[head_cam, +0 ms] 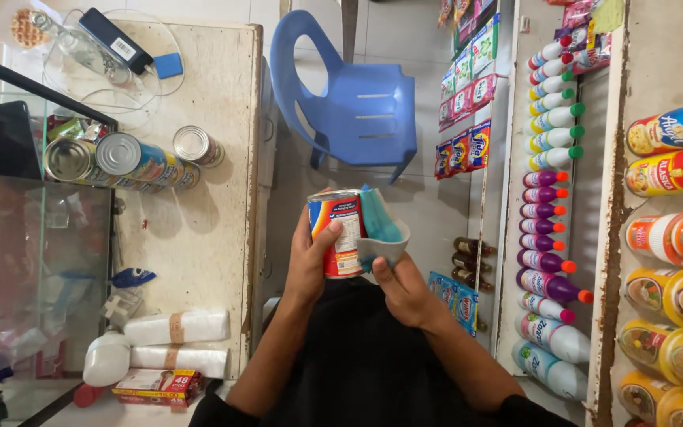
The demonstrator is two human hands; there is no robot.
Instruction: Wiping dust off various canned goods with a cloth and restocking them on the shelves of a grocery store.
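I hold a tin can (pixel 337 235) in my left hand (pixel 307 265), clear of the tabletop (pixel 199 198) and above my lap, with open floor below. My left fingers wrap around the can's side, thumb (pixel 327 237) across the label, clamped on the can. My right hand (pixel 406 291) presses a blue-and-grey cloth (pixel 379 231) against the can's right side; those fingers are closed on the cloth from beneath.

Hazards, as I judge them:

1. Slip of the can. It is gripped on its smooth printed wall by one hand only. If the cloth pushes harder than the left fingers resist, the can may rotate or drop to the floor.
2. Cloth loss. The cloth is held by its lower fold. A loose pinch lets it slide off.
3. Collision at the tabletop. Three other cans (pixel 124 162) sit near the tabletop's edge, beside a glass case (pixel 33 237). A careless set-down may knock them together or off the edge.
4. Narrow aisle. The shelf of bottles (pixel 547 198) stands close on my right, and a blue plastic chair (pixel 353 91) ahead. A wide elbow movement may dislodge stock.
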